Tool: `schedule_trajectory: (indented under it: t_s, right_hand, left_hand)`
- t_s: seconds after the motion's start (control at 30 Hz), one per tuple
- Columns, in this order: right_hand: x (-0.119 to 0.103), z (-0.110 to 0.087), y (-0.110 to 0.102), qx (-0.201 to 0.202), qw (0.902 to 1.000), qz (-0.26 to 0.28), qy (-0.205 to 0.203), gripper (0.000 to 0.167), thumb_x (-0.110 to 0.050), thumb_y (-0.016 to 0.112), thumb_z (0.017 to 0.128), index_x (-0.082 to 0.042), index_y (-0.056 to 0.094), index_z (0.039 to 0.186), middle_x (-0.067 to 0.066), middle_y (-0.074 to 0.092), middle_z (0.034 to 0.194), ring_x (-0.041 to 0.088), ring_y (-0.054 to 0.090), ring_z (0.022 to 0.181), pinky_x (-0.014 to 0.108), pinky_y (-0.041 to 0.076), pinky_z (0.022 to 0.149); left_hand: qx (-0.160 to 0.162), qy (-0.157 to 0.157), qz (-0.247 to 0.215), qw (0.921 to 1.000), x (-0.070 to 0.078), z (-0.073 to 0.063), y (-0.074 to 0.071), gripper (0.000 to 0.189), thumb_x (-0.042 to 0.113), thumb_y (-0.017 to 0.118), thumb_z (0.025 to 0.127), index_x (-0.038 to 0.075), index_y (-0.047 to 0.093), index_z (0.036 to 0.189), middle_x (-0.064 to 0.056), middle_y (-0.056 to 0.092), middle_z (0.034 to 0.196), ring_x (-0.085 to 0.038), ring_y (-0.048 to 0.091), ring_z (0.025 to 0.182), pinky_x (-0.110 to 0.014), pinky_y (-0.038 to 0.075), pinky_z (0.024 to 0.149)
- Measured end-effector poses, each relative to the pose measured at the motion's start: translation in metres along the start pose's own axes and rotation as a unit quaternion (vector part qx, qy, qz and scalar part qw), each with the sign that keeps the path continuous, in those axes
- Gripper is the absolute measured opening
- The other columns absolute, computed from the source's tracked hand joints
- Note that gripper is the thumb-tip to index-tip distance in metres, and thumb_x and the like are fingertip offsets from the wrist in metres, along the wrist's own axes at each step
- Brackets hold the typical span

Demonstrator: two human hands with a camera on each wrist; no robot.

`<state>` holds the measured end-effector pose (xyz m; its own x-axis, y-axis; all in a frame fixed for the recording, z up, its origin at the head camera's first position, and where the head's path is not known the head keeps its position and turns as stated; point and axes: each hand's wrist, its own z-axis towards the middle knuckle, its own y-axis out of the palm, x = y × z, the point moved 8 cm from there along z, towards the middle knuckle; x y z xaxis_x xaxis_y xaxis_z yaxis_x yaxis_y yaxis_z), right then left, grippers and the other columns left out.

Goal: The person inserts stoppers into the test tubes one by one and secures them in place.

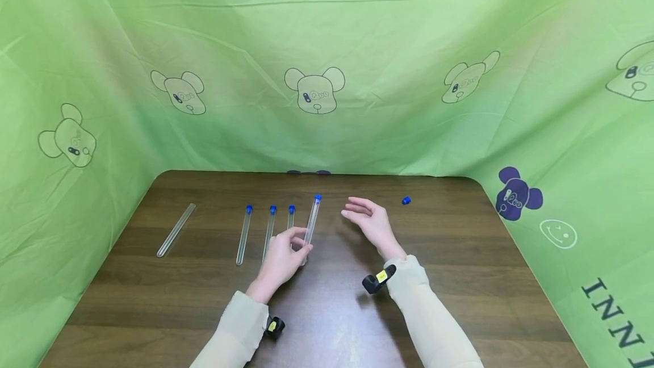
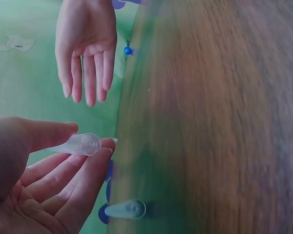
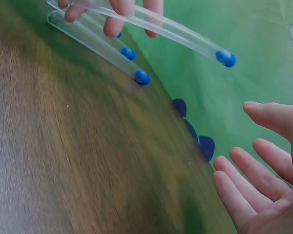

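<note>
My left hand (image 1: 282, 257) pinches a clear test tube (image 1: 312, 220) between thumb and fingers near its rounded lower end. A blue cap (image 3: 226, 58) sits on the tube's top, which leans slightly to the right. My right hand (image 1: 374, 224) is apart from the tube, a little to its right, with fingers spread and holding nothing. Beside the left hand, three more capped test tubes lie in a row: one (image 1: 244, 237) farthest left, a middle one (image 1: 269, 230), and one (image 1: 291, 217) partly hidden behind the hand.
An uncapped clear test tube (image 1: 176, 230) lies slanted on the left part of the brown wooden table (image 1: 460, 311). One loose blue cap (image 1: 406, 200) is at the back right, beyond the right hand. Green cloth (image 1: 317, 141) with printed bear heads encloses the back and sides.
</note>
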<state>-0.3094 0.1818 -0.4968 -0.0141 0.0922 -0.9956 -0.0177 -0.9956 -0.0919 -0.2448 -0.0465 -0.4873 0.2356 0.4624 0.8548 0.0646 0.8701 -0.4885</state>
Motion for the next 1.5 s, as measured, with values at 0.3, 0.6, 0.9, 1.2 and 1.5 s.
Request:
schedule_trajectory:
  t_s: [0.3,0.6,0.9,1.2,1.5]
  right_hand:
    - [0.002,-0.001,-0.013,0.015,0.9995,-0.027,0.007,0.059,-0.012,0.08,0.088,0.002,0.056,0.141,0.023,0.061,0.134,0.016,0.069,0.106,0.021,0.05,0.088]
    - [0.002,0.0,-0.026,0.026,0.9985,-0.049,0.006,0.064,-0.018,0.082,0.088,0.001,0.054,0.143,0.022,0.06,0.137,0.029,0.063,0.119,0.024,0.05,0.091]
    - [0.002,0.003,-0.044,0.033,0.9978,-0.056,0.012,0.064,-0.02,0.081,0.09,0.0,0.053,0.144,0.022,0.058,0.139,0.031,0.06,0.123,0.02,0.05,0.089]
    - [0.001,0.006,-0.062,0.051,0.996,-0.073,0.007,0.063,-0.02,0.08,0.09,0.003,0.053,0.143,0.025,0.056,0.14,0.034,0.059,0.124,0.018,0.05,0.085]
    - [-0.003,0.006,-0.082,0.076,0.9928,-0.092,0.011,0.061,-0.021,0.079,0.091,0.002,0.055,0.142,0.025,0.057,0.139,0.033,0.059,0.124,0.017,0.049,0.087]
  left_hand:
    - [0.015,-0.007,0.025,0.9996,-0.005,-0.002,-0.014,0.035,0.009,0.079,0.089,0.003,0.069,0.122,-0.001,0.075,0.084,-0.006,0.064,0.051,-0.027,0.051,0.056]
    - [0.027,-0.024,0.034,0.9988,-0.013,-0.001,-0.026,0.037,0.011,0.079,0.088,0.005,0.069,0.123,0.0,0.075,0.085,-0.006,0.062,0.048,-0.027,0.05,0.052]
    - [0.061,0.002,0.029,0.9978,-0.015,-0.001,-0.041,0.035,0.008,0.082,0.085,0.003,0.071,0.118,0.0,0.074,0.081,-0.007,0.061,0.05,-0.026,0.048,0.049]
    - [0.087,-0.011,0.028,0.9958,-0.02,-0.002,-0.058,0.035,0.008,0.082,0.084,0.004,0.072,0.118,0.0,0.074,0.08,-0.007,0.063,0.051,-0.027,0.05,0.051]
    - [0.092,-0.03,0.021,0.9951,-0.028,-0.004,-0.073,0.036,0.011,0.081,0.087,0.004,0.071,0.12,-0.002,0.075,0.083,-0.014,0.067,0.053,-0.029,0.05,0.048]
